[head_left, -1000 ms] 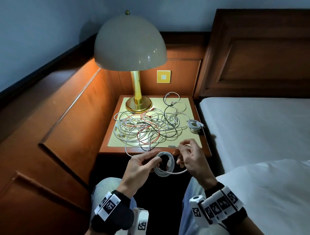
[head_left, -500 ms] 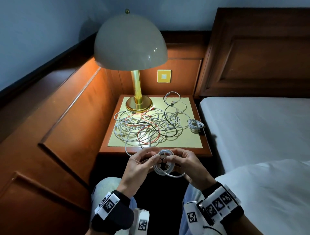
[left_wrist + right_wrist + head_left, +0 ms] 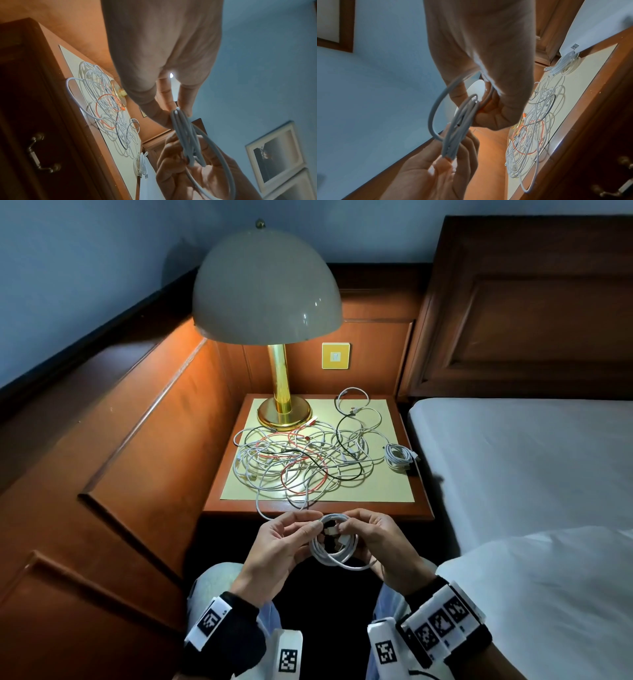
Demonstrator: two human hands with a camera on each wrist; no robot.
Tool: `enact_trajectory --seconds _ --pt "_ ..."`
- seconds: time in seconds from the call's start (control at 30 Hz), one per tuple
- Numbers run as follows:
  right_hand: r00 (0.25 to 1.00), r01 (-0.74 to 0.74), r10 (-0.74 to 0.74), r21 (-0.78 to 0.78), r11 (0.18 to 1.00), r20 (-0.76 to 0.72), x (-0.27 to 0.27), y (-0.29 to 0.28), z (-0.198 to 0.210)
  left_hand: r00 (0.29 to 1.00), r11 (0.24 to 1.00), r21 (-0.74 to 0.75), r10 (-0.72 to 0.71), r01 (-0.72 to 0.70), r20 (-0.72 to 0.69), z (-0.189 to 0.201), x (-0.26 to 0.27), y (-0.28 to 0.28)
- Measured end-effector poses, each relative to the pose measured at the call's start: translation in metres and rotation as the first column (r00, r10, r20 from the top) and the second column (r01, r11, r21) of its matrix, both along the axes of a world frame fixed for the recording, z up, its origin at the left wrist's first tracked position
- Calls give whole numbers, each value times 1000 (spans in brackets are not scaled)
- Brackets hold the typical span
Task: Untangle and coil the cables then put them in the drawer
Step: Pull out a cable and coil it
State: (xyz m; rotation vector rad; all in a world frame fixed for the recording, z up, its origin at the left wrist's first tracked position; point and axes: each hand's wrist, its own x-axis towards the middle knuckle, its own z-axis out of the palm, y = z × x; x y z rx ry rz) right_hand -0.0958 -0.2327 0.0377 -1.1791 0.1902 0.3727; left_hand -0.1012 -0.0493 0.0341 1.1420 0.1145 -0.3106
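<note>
Bedside nightstand (image 3: pixel 421 510), lamp-lit. Tangle (image 3: pixel 301 462) lies on top; one finished coil (image 3: pixel 399 457) sits apart at its right edge. Left hand (image 3: pixel 284 546) and right hand (image 3: pixel 380 542) both pinch a white coil (image 3: pixel 334 553) in front, apparently to keep loops from springing. Drawer (image 3: pixel 34 135) closed.

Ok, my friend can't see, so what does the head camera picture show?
Two hands, left hand and right hand, hold a coiled white cable in front of a wooden nightstand. On it lie a tangle of cables, a small coiled cable and a gold lamp.
</note>
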Motion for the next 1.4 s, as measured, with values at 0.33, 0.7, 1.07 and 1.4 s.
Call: enact_trajectory --seconds 0.33,0.7,1.07,1.4 --pt "929 -213 247 -147 966 275 -3 -10 6 1000 998 56 -30 29 10 -1 -2 8" --pt "893 91 68 -327 941 445 2 -16 13 976 919 393 -125 46 179 -10 -4 10" --pt "890 195 -53 -273 942 453 11 -18 31 962 920 383 -174 83 209 -17 -9 3" --pt "889 -41 266 -515 857 373 6 -16 11 978 959 266 -146 102 151 -10 -11 3"
